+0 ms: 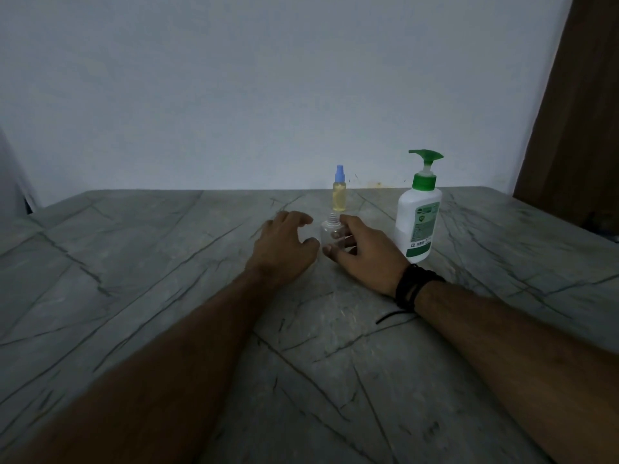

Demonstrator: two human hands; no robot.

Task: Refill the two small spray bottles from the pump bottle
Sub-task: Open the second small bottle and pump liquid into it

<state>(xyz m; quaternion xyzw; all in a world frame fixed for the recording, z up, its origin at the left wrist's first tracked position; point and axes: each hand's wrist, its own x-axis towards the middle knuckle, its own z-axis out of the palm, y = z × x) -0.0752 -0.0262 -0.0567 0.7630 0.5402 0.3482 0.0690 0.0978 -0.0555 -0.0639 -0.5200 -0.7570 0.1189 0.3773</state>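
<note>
The right hand (pixel 363 252) grips the uncapped clear spray bottle (pixel 331 233) on the desk (pixel 167 279), the left hand (pixel 284 244) loose beside it; next, likely bring the pump bottle (pixel 418 217) over its neck.

Both forearms reach forward, close together. The left hand (pixel 284 244) has loosely curled fingers and holds nothing. The right hand (pixel 363 251) has fingers curled in a grip.

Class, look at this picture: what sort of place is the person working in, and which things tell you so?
Probably a plain room in a home, though that is uncertain: a grey veined stone table stands against a bare pale wall, a brown wooden panel rises at the right, and a household pump bottle stands on it.
</note>
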